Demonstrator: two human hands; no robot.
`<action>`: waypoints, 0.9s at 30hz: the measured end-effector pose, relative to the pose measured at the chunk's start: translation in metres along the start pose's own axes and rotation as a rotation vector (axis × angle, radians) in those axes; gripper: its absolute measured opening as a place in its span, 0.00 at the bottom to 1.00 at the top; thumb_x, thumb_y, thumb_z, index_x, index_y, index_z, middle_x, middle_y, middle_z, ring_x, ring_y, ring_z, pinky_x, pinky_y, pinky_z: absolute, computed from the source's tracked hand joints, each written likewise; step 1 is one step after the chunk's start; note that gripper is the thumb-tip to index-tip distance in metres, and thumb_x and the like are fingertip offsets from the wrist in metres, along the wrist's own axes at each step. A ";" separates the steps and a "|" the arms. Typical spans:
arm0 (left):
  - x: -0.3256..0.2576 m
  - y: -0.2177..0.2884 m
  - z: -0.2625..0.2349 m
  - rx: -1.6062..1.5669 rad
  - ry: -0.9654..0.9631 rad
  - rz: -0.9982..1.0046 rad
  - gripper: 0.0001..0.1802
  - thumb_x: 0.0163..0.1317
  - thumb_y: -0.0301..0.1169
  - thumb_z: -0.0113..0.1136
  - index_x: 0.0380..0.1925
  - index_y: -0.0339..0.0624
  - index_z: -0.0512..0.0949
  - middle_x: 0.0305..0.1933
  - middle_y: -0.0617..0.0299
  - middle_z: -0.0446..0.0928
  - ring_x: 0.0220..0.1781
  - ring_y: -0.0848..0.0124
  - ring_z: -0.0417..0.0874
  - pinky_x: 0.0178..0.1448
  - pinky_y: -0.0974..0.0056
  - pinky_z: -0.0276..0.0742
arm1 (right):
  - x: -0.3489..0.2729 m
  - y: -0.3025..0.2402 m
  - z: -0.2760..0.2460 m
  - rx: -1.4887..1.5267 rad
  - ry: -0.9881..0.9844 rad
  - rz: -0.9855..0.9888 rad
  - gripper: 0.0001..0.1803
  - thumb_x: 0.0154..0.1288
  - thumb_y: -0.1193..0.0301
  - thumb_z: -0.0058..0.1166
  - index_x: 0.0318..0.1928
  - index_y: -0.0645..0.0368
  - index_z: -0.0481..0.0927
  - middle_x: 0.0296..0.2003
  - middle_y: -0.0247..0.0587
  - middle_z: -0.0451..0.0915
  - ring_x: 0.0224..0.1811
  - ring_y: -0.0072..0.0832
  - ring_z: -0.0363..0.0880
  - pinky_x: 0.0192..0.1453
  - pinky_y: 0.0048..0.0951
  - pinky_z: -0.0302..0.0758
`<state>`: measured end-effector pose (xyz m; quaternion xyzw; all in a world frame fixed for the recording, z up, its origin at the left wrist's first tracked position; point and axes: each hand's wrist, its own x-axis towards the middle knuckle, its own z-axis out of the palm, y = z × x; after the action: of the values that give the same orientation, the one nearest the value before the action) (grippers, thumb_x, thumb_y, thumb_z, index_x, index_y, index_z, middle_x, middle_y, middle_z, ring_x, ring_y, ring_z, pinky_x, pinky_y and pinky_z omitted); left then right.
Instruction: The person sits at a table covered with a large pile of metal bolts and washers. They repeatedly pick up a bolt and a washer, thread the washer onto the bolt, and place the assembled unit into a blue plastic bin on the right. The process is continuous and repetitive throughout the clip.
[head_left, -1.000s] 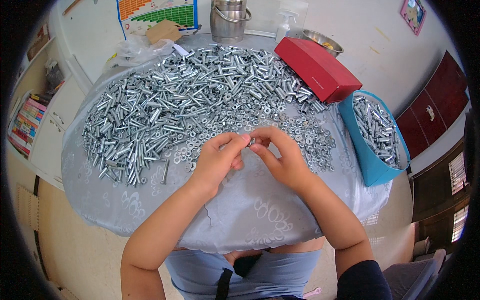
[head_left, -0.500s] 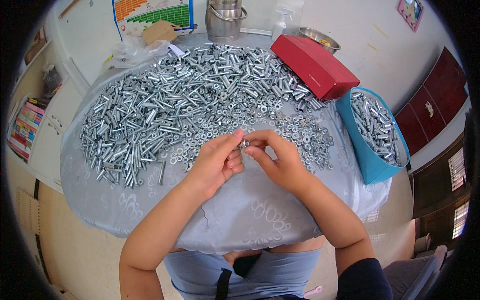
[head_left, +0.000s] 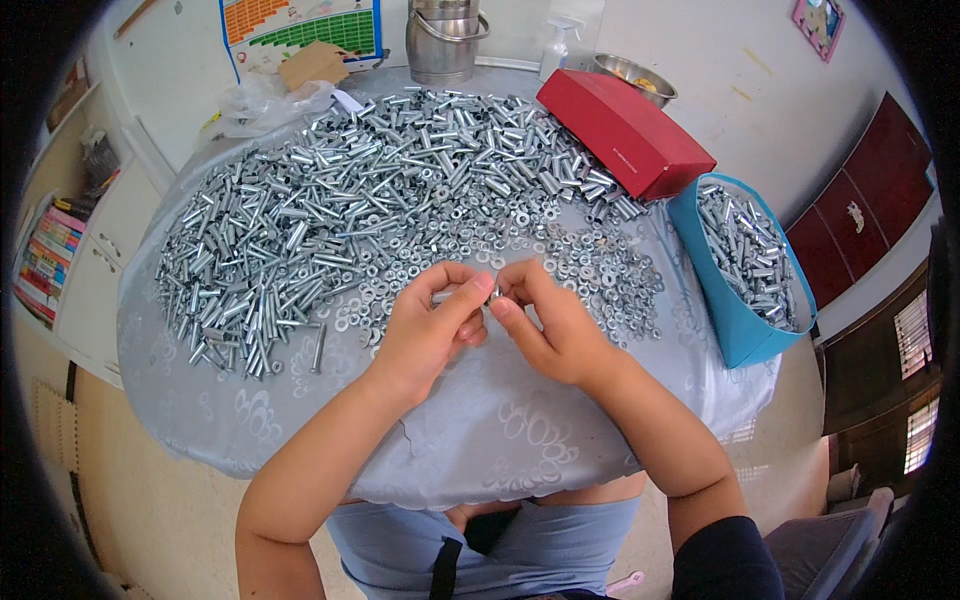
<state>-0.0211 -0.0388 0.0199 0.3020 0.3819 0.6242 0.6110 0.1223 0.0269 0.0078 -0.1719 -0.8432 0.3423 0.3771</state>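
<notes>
My left hand [head_left: 425,325] is closed around a bolt [head_left: 441,296]; a short length of its silvery shank shows between the fingers, the rest is covered. My right hand [head_left: 560,330] meets it fingertip to fingertip, pinching a small metal ring [head_left: 495,296], a nut or washer, at the bolt's end. Both hands are above the near part of the table, just in front of loose washers and nuts [head_left: 600,270]. Beyond them spreads a heap of bolts and metal sleeves [head_left: 300,215]. A single bolt [head_left: 318,348] lies apart at the heap's near left edge.
A blue fabric bin [head_left: 740,335] full of assembled-looking metal fasteners stands at the right, beside a red box [head_left: 630,135]. A steel pail [head_left: 441,50], spray bottle [head_left: 554,50], metal bowl [head_left: 640,75] and plastic bag [head_left: 270,100] line the back. A patterned grey cloth [head_left: 450,430] covers the table.
My left index finger and thumb have shifted, and a bit of shank now shows between them. The ring between my fingertips has turned and is less visible. Both hands stay in nearly the same place.
</notes>
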 end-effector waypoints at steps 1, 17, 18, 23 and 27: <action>0.001 -0.001 -0.002 0.001 -0.004 -0.002 0.10 0.59 0.34 0.55 0.31 0.39 0.70 0.18 0.70 0.63 0.21 0.80 0.63 0.27 0.73 0.61 | 0.000 0.001 -0.001 -0.010 -0.018 -0.001 0.10 0.64 0.67 0.45 0.39 0.61 0.67 0.22 0.46 0.73 0.23 0.36 0.76 0.26 0.30 0.70; 0.002 -0.007 -0.006 0.402 0.052 0.226 0.12 0.60 0.36 0.54 0.25 0.39 0.71 0.22 0.71 0.67 0.20 0.86 0.62 0.22 0.77 0.56 | 0.003 -0.016 -0.009 0.290 -0.247 0.390 0.23 0.64 0.57 0.43 0.21 0.63 0.75 0.15 0.38 0.73 0.17 0.23 0.68 0.23 0.27 0.64; 0.003 -0.007 -0.006 0.447 0.056 0.248 0.12 0.60 0.36 0.54 0.24 0.40 0.70 0.21 0.72 0.66 0.20 0.86 0.62 0.22 0.77 0.56 | 0.003 -0.017 -0.008 0.236 -0.257 0.306 0.22 0.63 0.57 0.45 0.22 0.63 0.75 0.14 0.39 0.72 0.16 0.24 0.68 0.22 0.27 0.64; 0.008 -0.013 -0.012 0.570 0.067 0.387 0.13 0.59 0.36 0.54 0.22 0.40 0.70 0.20 0.73 0.65 0.20 0.87 0.59 0.21 0.77 0.52 | 0.002 -0.011 -0.004 -0.054 -0.296 0.196 0.19 0.57 0.58 0.54 0.22 0.63 0.76 0.11 0.40 0.70 0.11 0.28 0.66 0.18 0.29 0.62; 0.007 -0.015 -0.012 0.523 0.129 0.340 0.13 0.59 0.36 0.54 0.22 0.40 0.70 0.18 0.74 0.63 0.19 0.87 0.57 0.20 0.77 0.51 | 0.002 -0.015 -0.005 -0.031 -0.319 0.184 0.19 0.55 0.57 0.56 0.22 0.62 0.75 0.11 0.40 0.70 0.11 0.29 0.67 0.18 0.29 0.63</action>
<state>-0.0236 -0.0340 0.0001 0.4680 0.5115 0.6159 0.3742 0.1244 0.0199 0.0220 -0.1977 -0.8782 0.3854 0.2032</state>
